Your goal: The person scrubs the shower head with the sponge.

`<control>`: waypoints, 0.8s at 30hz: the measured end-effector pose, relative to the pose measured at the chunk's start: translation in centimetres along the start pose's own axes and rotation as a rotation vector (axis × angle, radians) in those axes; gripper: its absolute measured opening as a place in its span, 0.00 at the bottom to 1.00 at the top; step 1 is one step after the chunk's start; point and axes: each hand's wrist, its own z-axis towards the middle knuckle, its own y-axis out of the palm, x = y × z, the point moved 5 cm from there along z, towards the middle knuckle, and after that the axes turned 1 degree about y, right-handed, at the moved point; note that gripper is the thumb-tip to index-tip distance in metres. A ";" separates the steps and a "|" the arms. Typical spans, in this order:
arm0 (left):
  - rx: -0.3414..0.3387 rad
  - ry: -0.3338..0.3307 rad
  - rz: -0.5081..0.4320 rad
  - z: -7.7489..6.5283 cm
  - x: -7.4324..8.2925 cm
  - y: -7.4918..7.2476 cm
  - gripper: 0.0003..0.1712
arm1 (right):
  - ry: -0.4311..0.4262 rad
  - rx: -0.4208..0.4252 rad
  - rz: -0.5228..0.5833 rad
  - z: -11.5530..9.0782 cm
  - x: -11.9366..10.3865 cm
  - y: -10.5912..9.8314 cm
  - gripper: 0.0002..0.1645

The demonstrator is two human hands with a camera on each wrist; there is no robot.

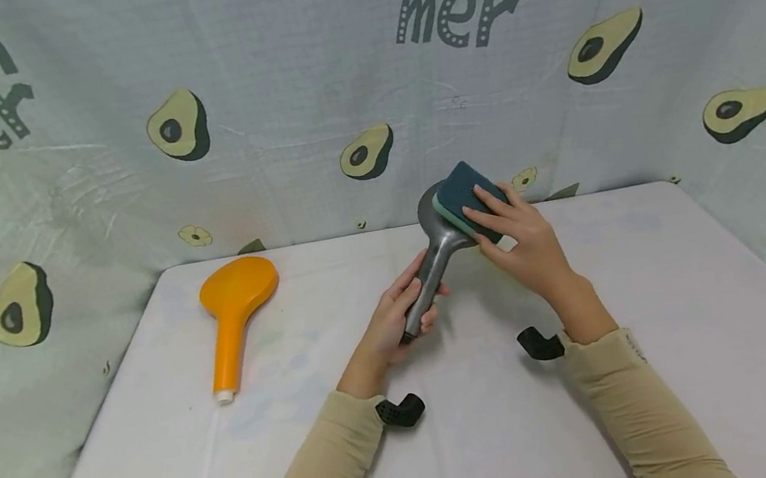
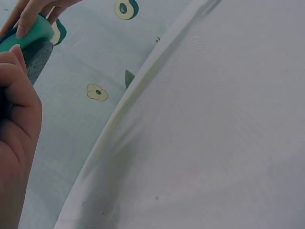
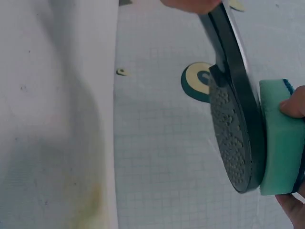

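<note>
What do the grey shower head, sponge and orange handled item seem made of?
Grey shower head: satin, metallic-looking sheen; probably coated plastic, though metal isn't ruled out.
Sponge: likely foam, a matte green block with a thin dark layer, perhaps scouring material.
Orange handled item: likely moulded plastic; smooth, evenly coloured, slight sheen.

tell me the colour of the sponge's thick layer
The sponge's thick layer is mint green, seen best in the right wrist view.

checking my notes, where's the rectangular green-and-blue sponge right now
In the head view, the sponge is just right of centre, held by the right hand against the back of the round grey shower head, whose handle the left hand grips.
</note>
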 end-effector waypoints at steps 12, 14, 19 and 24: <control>-0.059 -0.017 0.107 0.1 0.0 0.3 0.35 | -0.111 -0.048 -0.135 0.2 -1.7 0.6 0.26; -0.068 -0.007 0.180 0.1 0.0 0.5 0.35 | -0.184 -0.085 -0.143 0.3 -2.7 1.2 0.26; -0.076 0.044 0.328 0.2 -0.2 1.2 0.33 | -0.281 -0.135 -0.158 0.4 -4.2 1.9 0.27; 0.015 0.090 0.494 0.3 0.0 1.5 0.33 | -0.190 -0.065 -0.172 0.6 -3.4 0.5 0.26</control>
